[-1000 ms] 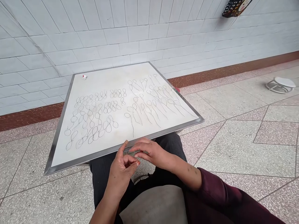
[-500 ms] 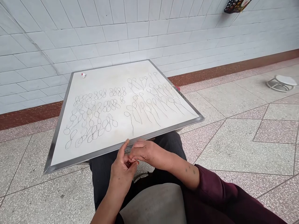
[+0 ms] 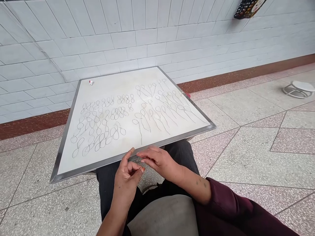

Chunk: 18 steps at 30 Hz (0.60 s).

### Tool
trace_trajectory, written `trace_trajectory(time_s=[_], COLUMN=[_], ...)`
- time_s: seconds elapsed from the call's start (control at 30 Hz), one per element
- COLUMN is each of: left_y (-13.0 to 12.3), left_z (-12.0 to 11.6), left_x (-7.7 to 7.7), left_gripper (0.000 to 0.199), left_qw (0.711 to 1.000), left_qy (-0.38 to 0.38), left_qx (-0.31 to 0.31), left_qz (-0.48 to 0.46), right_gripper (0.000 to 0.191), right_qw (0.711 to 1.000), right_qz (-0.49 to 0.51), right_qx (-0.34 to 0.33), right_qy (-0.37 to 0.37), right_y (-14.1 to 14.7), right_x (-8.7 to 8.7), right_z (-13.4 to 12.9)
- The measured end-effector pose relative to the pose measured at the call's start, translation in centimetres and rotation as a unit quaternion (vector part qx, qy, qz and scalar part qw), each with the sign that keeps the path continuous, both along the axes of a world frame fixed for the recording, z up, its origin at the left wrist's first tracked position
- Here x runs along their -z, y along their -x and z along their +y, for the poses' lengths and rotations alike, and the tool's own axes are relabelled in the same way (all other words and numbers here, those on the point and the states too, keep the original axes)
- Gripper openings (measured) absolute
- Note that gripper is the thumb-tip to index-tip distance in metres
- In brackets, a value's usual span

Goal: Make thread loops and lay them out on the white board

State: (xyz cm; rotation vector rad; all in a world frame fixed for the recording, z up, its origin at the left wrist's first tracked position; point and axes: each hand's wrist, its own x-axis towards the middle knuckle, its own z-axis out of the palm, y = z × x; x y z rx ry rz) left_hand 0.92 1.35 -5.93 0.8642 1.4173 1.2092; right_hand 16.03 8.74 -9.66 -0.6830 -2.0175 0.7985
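Observation:
Between my two hands, just off the board's near edge, is a thin wire (image 3: 138, 159). My left hand (image 3: 127, 177) pinches its lower part between thumb and a finger, with the index finger stretched up. My right hand (image 3: 157, 160) has its thumb and fingers at the wire's upper part, from the right. On the white board (image 3: 115, 78) lie several double-looped wires (image 3: 99, 141) at the left. Several single-looped wires with long tails (image 3: 141, 131) lie at the right.
A small white and red object (image 3: 91, 83) sits at the board's far left corner. Behind the board stands a white tiled wall (image 3: 123, 39). A white-topped stool (image 3: 299, 89) is on the floor at the right. A patterned bag (image 3: 248, 9) hangs top right.
The fingers of both hands have moved slightly apart, and a thin wire now shows between them. The view has shifted slightly, so the board appears a little lower.

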Motion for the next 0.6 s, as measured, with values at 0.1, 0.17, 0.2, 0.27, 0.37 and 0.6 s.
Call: trace_trajectory(time_s=[0.1, 0.17, 0.2, 0.27, 0.37, 0.6], left_y=[0.05, 0.05, 0.04, 0.01, -0.05, -0.19], left_z=[-0.04, -0.03, -0.02, 0.0, -0.01, -0.13], left_x=[-0.07, -0.09, -0.11, -0.17, -0.27, -0.11], left_gripper=[0.076, 0.074, 0.073, 0.072, 0.072, 0.073], left_qw=[1.0, 1.0, 1.0, 1.0, 1.0, 1.0], left_qy=[0.003, 0.001, 0.0, -0.003, -0.005, -0.006], left_qx=[0.007, 0.008, 0.008, 0.007, 0.005, -0.009], left_qz=[-0.004, -0.004, -0.003, -0.002, -0.001, -0.016], right_gripper=[0.023, 0.024, 0.025, 0.029, 0.033, 0.018], right_qw=[0.999, 0.999, 0.999, 1.0, 0.997, 0.997], right_qz=[0.003, 0.012, 0.015, 0.019, 0.03, 0.029], right_qx=[0.015, 0.016, 0.017, 0.024, 0.045, 0.065], right_qy=[-0.03, -0.036, -0.031, 0.001, 0.055, -0.016], right_y=[0.19, 0.23, 0.22, 0.17, 0.09, 0.08], right_x=[0.17, 0.2, 0.17, 0.03, -0.2, -0.61], right_z=[-0.09, -0.12, -0.15, -0.28, -0.55, -0.75])
